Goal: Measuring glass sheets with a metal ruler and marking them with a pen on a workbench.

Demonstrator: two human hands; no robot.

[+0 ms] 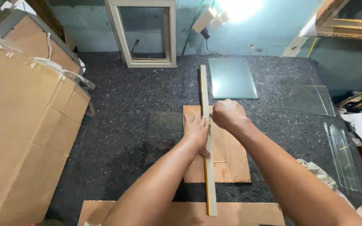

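In the head view, a long straightedge is laid on the dark surface, its long axis running from near to far across a brown board. The left hand is pressed flat, fingers spread, on its left edge. The right hand is closed in a fist just right of it; what is held cannot be told. A glass sheet lies farther.

Two bare forearms enter from bottom edge, no sleeves visible up to frame edge. Left hand bare: no glove, no ring, no watch or band at wrist. Right hand bare too, no glove, wrist uncovered. Fingernails too small to judge. Light fabric bit under the right forearm; can't tell if it's clothing.
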